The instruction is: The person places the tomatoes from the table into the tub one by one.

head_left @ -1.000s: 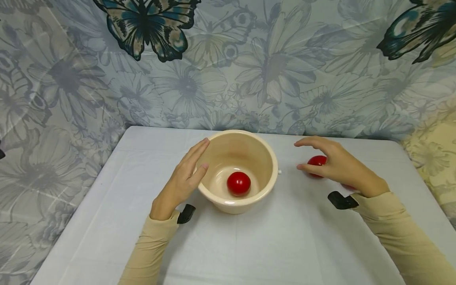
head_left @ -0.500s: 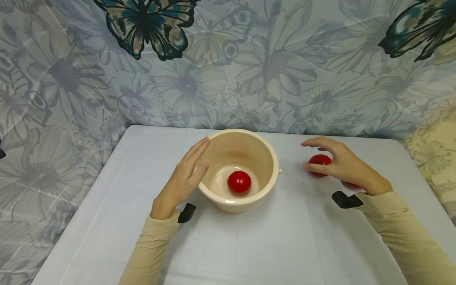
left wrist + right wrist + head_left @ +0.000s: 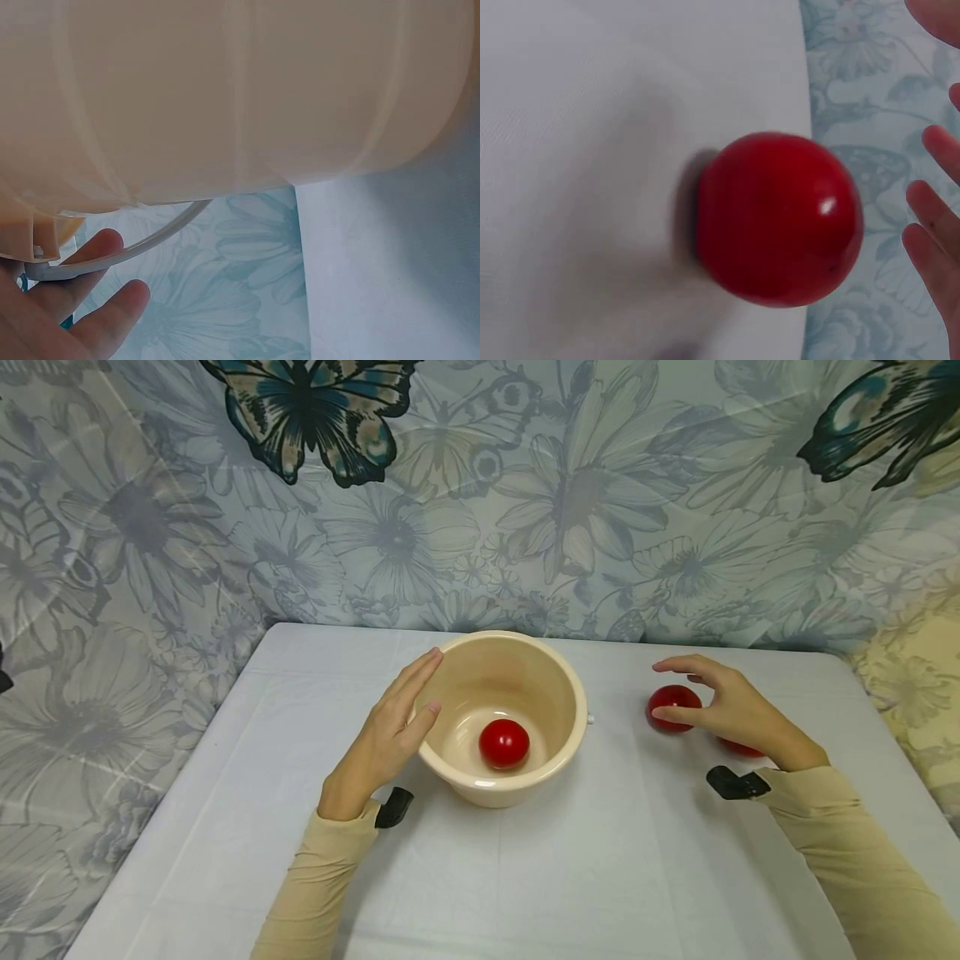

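Right grip [image 3: 731, 710] around tomato [image 3: 671, 703], untouching

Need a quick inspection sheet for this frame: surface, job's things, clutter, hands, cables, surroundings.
Surface: table under a pale cloth, flat.
Job's things: cream bowl upright, one red ball lying inside; a second ball on the cloth right of the bowl; a sliver of a third red thing shows under the right hand, too hidden to identify.
Clutter: nothing seen.
Hands: left hand flat against the bowl's left wall, fingers straight; right hand spread around the second ball, fingers apart from it in the wrist view, thumb contact unclear.
Cables: nothing seen; black wrist mounts only.
Surroundings: butterfly-and-flower fabric behind and beside the table.
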Available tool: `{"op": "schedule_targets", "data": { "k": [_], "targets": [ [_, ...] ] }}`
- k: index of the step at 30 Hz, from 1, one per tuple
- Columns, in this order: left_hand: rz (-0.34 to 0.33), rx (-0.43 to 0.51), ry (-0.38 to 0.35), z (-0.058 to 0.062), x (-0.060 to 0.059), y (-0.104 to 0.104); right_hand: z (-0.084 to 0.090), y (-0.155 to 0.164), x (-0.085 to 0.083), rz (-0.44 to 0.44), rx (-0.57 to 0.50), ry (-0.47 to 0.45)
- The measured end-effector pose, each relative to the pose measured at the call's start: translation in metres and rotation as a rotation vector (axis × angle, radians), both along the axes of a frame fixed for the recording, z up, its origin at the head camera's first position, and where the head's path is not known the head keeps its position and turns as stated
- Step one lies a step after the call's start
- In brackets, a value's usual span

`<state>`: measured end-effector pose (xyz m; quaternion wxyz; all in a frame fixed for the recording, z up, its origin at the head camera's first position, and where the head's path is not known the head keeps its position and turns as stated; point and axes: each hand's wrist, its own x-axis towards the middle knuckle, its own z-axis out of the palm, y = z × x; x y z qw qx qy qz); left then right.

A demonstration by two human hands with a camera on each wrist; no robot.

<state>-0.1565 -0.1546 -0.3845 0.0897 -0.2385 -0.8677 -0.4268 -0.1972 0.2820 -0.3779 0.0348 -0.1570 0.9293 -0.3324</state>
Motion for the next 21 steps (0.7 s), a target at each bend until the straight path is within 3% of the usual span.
{"op": "schedule_targets", "data": {
  "k": [21],
  "targets": [
    [0.002,0.003,-0.004,0.002,0.001,0.001,-0.027,0.016,-0.014,0.045,0.092,-0.050]
  ]
}}
